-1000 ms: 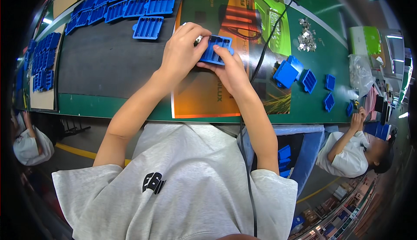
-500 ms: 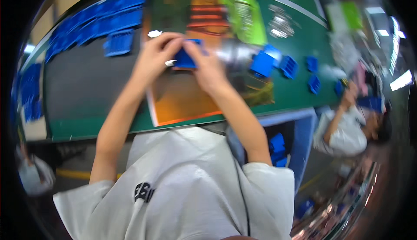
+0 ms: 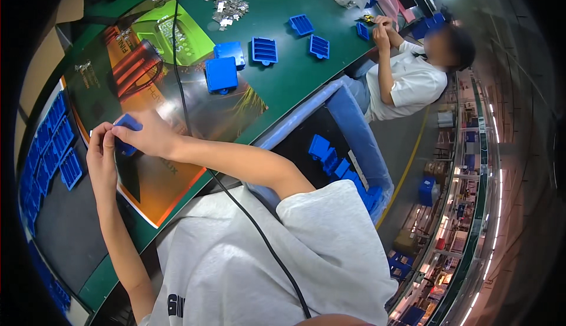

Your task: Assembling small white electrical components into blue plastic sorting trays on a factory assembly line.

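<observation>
My right hand [image 3: 152, 134] is closed round a small blue plastic case [image 3: 127, 126], above the printed sheet [image 3: 159, 193] on the bench. At the case's left edge, my left hand [image 3: 101, 149] has its thumb and fingertips pressed together; whatever they pinch is hidden. Two blue cases [image 3: 221, 74] lie with their flat faces up beyond my right hand. Further right are several slotted blue cases [image 3: 265, 50], open side up. A heap of small metal parts [image 3: 227, 7] rests at the far side.
Rows of blue cases [image 3: 56, 143] line the dark mat [image 3: 59, 231] at left. A black cable [image 3: 178, 60] crosses the view. A blue-lined bin [image 3: 368, 137] with blue cases stands below the bench edge. A co-worker [image 3: 407, 78] sits at right, hands on the bench.
The view has swung to the right, bringing the bin and co-worker further in. My right hand still holds the blue case; the white pieces seen by my left hand no longer show there.
</observation>
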The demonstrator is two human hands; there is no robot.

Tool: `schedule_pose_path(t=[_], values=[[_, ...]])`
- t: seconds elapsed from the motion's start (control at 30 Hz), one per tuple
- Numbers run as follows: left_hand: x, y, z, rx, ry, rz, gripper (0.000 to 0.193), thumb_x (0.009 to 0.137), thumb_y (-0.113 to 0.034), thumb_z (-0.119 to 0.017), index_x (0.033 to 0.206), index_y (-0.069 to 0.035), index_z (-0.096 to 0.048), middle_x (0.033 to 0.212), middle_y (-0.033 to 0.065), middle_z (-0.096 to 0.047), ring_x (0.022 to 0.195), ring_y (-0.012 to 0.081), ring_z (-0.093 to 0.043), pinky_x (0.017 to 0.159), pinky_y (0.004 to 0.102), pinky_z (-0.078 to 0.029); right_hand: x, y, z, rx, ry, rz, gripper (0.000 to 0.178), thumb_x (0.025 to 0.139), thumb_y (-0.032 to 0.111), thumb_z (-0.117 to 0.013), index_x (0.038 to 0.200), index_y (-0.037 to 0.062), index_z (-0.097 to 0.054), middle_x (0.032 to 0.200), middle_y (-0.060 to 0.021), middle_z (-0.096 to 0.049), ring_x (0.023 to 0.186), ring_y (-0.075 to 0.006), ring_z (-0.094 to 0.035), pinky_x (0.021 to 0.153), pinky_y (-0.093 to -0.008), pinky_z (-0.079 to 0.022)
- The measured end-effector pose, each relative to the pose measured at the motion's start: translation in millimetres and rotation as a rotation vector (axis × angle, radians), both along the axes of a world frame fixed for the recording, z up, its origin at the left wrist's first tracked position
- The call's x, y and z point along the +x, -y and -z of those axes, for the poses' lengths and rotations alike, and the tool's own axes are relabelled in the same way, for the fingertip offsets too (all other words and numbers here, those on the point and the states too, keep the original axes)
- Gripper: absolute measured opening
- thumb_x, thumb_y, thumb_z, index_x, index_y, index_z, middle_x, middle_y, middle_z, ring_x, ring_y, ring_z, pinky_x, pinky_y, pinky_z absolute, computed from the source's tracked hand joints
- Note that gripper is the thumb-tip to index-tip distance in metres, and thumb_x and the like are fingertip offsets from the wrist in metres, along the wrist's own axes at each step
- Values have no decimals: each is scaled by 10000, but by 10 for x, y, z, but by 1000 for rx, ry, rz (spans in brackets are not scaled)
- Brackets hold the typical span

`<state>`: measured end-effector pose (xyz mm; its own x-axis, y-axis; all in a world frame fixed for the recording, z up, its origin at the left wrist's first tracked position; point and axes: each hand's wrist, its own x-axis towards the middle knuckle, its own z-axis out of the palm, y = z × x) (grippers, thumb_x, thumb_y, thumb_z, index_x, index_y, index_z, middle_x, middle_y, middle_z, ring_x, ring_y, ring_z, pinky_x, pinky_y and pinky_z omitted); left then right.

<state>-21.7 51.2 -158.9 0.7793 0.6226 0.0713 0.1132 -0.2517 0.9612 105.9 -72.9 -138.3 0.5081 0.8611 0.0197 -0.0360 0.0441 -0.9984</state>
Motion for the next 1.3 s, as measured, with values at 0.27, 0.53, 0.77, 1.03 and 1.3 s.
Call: schedule_pose_path(t=[0.27,0.53,0.77,1.03,1.3], values=[[73,90,-33,25,9,-94,241,987,-241,-512,1050,-13,-562,943,6,-541,895,89,-483,817,204,-381,-15,-99,129,91,26,91,276,847,237,-658,829,-37,-640,662,-87,-634,621,-96,-571,556,-282,-462],[13,-1,34,22,-20,-55,294,987,-299,-508,1026,-15,-575,923,7,-547,871,91,-479,793,210,-379,50,-42,-26,-60,94,39,294,834,283,-665,833,-11,-667,711,-94,-654,655,-118,-589,612,-289,-466],[14,35,56,62,-15,-92,316,987,-310,-508,1033,-4,-570,930,17,-548,880,95,-499,803,208,-392,84,-44,-4,16,160,74,346,797,296,-679,736,-41,-634,619,-161,-615,560,-174,-588,550,-322,-458],[84,132,-61,-47,66,-114,317,989,-315,-502,1052,-14,-578,932,6,-547,879,90,-504,798,210,-402,101,-52,55,26,221,62,358,783,331,-686,750,-22,-639,637,-157,-613,580,-210,-598,563,-325,-459],[3,29,76,-83,-11,-90,298,990,-305,-502,1036,-23,-587,888,-9,-533,808,67,-475,725,198,-384,104,-52,36,69,160,73,336,781,311,-691,756,-19,-634,648,-138,-619,600,-189,-602,571,-314,-459]])
